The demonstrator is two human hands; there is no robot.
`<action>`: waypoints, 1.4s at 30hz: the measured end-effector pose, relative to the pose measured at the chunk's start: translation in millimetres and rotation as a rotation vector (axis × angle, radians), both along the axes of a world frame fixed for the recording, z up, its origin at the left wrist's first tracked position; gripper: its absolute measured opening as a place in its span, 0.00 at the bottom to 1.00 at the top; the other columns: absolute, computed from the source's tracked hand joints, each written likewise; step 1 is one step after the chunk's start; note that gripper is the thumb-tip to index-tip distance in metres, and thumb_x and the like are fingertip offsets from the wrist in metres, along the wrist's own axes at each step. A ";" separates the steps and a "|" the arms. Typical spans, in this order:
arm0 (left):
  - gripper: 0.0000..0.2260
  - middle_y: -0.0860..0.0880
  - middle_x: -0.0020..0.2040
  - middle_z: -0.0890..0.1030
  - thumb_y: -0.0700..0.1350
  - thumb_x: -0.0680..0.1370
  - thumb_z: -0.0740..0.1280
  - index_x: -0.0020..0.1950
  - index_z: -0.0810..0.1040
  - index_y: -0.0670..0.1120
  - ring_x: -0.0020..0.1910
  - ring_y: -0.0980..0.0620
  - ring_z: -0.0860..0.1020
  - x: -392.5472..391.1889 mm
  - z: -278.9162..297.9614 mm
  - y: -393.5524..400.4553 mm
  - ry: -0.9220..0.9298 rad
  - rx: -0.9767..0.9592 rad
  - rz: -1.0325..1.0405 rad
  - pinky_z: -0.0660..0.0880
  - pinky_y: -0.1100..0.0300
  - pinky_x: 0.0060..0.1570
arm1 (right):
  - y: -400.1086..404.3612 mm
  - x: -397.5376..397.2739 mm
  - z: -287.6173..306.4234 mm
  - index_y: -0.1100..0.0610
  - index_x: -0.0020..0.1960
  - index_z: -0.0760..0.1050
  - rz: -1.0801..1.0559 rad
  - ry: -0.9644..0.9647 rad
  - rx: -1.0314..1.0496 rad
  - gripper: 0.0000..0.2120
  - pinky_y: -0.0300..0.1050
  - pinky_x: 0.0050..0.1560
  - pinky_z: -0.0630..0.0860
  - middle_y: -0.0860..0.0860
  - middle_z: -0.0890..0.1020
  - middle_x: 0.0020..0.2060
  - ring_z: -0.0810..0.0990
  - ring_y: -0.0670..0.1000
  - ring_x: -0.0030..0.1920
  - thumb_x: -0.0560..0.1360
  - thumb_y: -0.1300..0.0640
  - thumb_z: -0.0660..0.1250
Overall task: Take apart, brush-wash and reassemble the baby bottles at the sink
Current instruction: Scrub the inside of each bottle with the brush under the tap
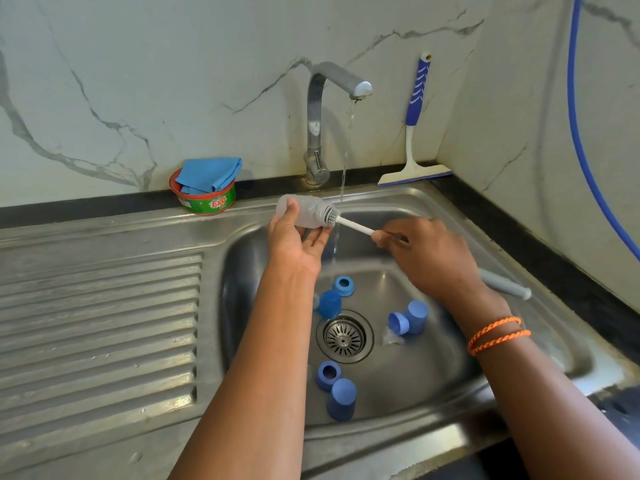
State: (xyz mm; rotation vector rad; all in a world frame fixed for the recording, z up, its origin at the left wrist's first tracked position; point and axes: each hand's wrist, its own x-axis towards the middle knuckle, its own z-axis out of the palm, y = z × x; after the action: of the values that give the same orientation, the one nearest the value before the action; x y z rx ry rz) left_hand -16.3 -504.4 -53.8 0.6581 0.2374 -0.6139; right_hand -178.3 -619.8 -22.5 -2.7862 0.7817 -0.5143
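marble walls back our steel sink [398,202]. over its far rim, our left hand [298,237] cradles the bottle [304,211] sideways, fingers curled under it, mouth near the running water; right hand [429,251] pinches the brush [353,226] handle, bristles at the mouth. blue caps [341,398] wait near the drain.

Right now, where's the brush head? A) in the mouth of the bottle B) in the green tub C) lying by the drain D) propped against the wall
A: the left hand holds the clear bottle on its side while the right hand grips the white brush handle, bristles in the bottle's mouth beside the running water.
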 end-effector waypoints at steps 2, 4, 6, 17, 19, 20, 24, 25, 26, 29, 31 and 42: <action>0.25 0.38 0.62 0.79 0.46 0.79 0.75 0.73 0.70 0.46 0.55 0.38 0.83 -0.5 1.1 1.1 0.001 0.019 0.004 0.85 0.46 0.37 | 2.4 0.7 -2.1 0.47 0.48 0.82 -0.014 -0.040 -0.032 0.18 0.48 0.37 0.71 0.48 0.79 0.37 0.78 0.57 0.41 0.84 0.37 0.60; 0.25 0.39 0.60 0.81 0.46 0.77 0.77 0.70 0.72 0.45 0.53 0.39 0.84 -1.1 1.8 1.8 0.003 0.047 0.008 0.85 0.46 0.40 | 6.0 1.9 -0.8 0.47 0.48 0.83 -0.026 -0.089 -0.111 0.17 0.46 0.33 0.67 0.48 0.79 0.35 0.78 0.57 0.38 0.84 0.38 0.62; 0.26 0.39 0.58 0.83 0.48 0.75 0.79 0.68 0.73 0.45 0.52 0.40 0.85 -0.2 2.6 3.7 0.003 0.068 0.009 0.85 0.47 0.42 | 10.1 3.5 0.1 0.48 0.48 0.85 -0.022 -0.130 -0.201 0.17 0.44 0.31 0.64 0.49 0.79 0.33 0.76 0.55 0.35 0.84 0.39 0.63; 0.25 0.41 0.57 0.84 0.47 0.72 0.81 0.66 0.77 0.46 0.49 0.41 0.86 -4.7 1.2 4.4 -0.063 0.199 0.006 0.85 0.49 0.42 | 24.6 20.2 -2.0 0.52 0.44 0.83 -0.064 -0.078 -0.302 0.13 0.47 0.35 0.72 0.49 0.78 0.34 0.75 0.53 0.32 0.82 0.46 0.69; 0.25 0.40 0.61 0.81 0.42 0.74 0.79 0.69 0.75 0.47 0.55 0.38 0.83 -4.4 2.4 8.4 -0.056 0.111 -0.022 0.85 0.42 0.47 | 20.9 21.4 -3.1 0.50 0.49 0.86 -0.053 -0.020 -0.010 0.13 0.51 0.38 0.80 0.49 0.80 0.36 0.79 0.53 0.35 0.82 0.42 0.69; 0.25 0.39 0.63 0.80 0.40 0.75 0.78 0.69 0.74 0.46 0.56 0.37 0.83 -4.5 3.7 10.1 -0.044 0.060 -0.050 0.84 0.40 0.50 | 16.7 20.9 -3.5 0.50 0.49 0.87 -0.040 -0.019 0.093 0.13 0.51 0.37 0.79 0.49 0.80 0.35 0.79 0.53 0.35 0.81 0.42 0.70; 0.25 0.35 0.63 0.79 0.39 0.78 0.74 0.73 0.71 0.43 0.58 0.35 0.83 -3.4 3.9 11.0 -0.011 -0.027 -0.142 0.83 0.38 0.51 | -0.8 13.5 -5.4 0.50 0.41 0.86 0.061 -0.026 0.287 0.14 0.51 0.32 0.71 0.53 0.79 0.29 0.72 0.50 0.30 0.80 0.44 0.71; 0.24 0.34 0.63 0.79 0.39 0.79 0.74 0.73 0.70 0.42 0.58 0.34 0.83 -3.6 3.0 10.6 0.006 -0.037 -0.155 0.83 0.38 0.52 | -1.7 10.8 -6.7 0.51 0.41 0.86 0.089 -0.034 0.327 0.15 0.54 0.33 0.72 0.56 0.80 0.31 0.72 0.50 0.30 0.81 0.45 0.71; 0.23 0.34 0.63 0.79 0.39 0.79 0.73 0.72 0.70 0.41 0.58 0.34 0.83 -4.2 2.6 10.1 0.027 -0.050 -0.164 0.83 0.37 0.52 | -0.9 8.8 -8.2 0.51 0.40 0.85 0.114 -0.045 0.365 0.15 0.55 0.34 0.74 0.57 0.81 0.32 0.72 0.51 0.30 0.82 0.46 0.70; 0.23 0.34 0.65 0.78 0.39 0.80 0.72 0.73 0.70 0.42 0.60 0.33 0.81 -3.3 2.0 9.4 0.084 -0.104 -0.145 0.82 0.36 0.52 | 3.3 8.2 -13.0 0.54 0.43 0.85 0.145 -0.082 0.409 0.14 0.53 0.34 0.72 0.59 0.80 0.33 0.71 0.50 0.30 0.84 0.50 0.68; 0.21 0.35 0.65 0.77 0.39 0.79 0.73 0.70 0.70 0.43 0.62 0.32 0.80 -1.9 2.5 10.5 0.124 -0.130 -0.112 0.81 0.33 0.53 | 3.7 10.2 -14.0 0.57 0.42 0.85 0.131 -0.108 0.383 0.15 0.50 0.33 0.70 0.60 0.79 0.32 0.69 0.49 0.29 0.83 0.51 0.69; 0.22 0.36 0.65 0.77 0.38 0.82 0.68 0.76 0.69 0.43 0.62 0.33 0.79 4.2 1.7 11.1 -0.043 -0.116 -0.088 0.77 0.30 0.60 | 5.0 9.0 -6.6 0.49 0.52 0.86 -0.002 -0.012 0.084 0.11 0.47 0.37 0.76 0.49 0.81 0.39 0.80 0.51 0.38 0.83 0.44 0.68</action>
State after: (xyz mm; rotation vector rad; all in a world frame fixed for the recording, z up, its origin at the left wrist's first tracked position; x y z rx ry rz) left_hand -12.1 -493.3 -52.1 0.5715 0.1321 -0.6918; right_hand -169.3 -614.7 -29.0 -2.7033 0.7850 -0.4864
